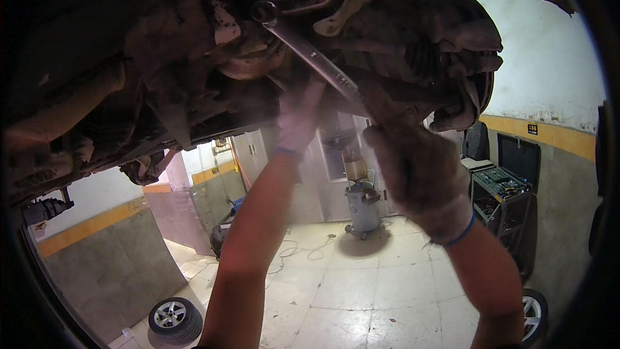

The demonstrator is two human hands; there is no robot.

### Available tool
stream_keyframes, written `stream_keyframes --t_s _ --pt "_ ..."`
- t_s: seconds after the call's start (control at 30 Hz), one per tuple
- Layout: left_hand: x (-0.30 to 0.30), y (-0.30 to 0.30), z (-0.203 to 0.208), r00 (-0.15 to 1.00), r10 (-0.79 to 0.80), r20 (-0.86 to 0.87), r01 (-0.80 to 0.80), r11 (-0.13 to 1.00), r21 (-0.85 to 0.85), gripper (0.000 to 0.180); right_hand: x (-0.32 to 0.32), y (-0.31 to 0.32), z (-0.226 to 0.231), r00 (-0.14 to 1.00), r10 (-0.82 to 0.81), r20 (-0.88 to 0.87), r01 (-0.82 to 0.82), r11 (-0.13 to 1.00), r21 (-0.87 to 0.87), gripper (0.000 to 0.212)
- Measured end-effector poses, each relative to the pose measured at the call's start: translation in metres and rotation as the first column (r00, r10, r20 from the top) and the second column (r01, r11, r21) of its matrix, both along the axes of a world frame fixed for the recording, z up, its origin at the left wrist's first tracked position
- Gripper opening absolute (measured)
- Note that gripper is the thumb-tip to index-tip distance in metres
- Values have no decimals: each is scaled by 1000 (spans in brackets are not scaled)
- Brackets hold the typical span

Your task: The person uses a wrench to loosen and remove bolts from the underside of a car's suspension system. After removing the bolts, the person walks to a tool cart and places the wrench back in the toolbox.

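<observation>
Overhead spreads the dark, grimy underside of a raised vehicle [194, 45]. My right hand [420, 168], in a soiled work glove with a blue cuff edge, is wrapped round the lower end of a long steel wrench [316, 59]. The wrench slants up to the left, its ring end against the undercarriage; whether it sits on a bolt I cannot tell. My left hand [299, 116], gloved too, reaches up behind the wrench among the vehicle parts. Its fingers are blurred and partly hidden by shadow.
A wheel hub and brake assembly [468, 52] hangs at upper right. On the tiled floor are a grey wheeled tank [363, 208], a tool cart [500, 184] at right, a wheel [174, 318] at lower left and another wheel [533, 317] at lower right. A thin cable [303, 250] lies mid-floor.
</observation>
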State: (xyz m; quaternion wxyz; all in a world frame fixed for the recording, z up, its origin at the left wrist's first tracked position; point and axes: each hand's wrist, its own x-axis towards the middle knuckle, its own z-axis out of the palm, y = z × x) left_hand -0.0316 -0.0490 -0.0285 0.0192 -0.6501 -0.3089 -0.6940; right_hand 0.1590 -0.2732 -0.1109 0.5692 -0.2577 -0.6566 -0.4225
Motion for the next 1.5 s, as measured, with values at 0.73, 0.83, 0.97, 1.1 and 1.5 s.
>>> stream_keyframes --t_s 0.73,0.83,0.97,1.1,1.5 --pt "-3 -31 -7 998 -64 4 64 995 -75 82 49 56 41 976 22 218 -102 925 365 39" --pt "9 0 -5 990 -53 134 41 995 93 62 21 30 21 986 26 167 -72 959 275 33" --pt "14 65 -3 997 -21 74 -10 922 387 50 -15 -2 -23 999 -20 -25 14 981 -196 34" --pt "1 69 0 991 -130 21 121 965 232 52 -11 15 -21 994 -82 76 91 988 -123 19" --pt "-22 -23 -14 978 -178 -112 174 984 -38 56 55 66 48 963 92 254 -169 939 299 44"
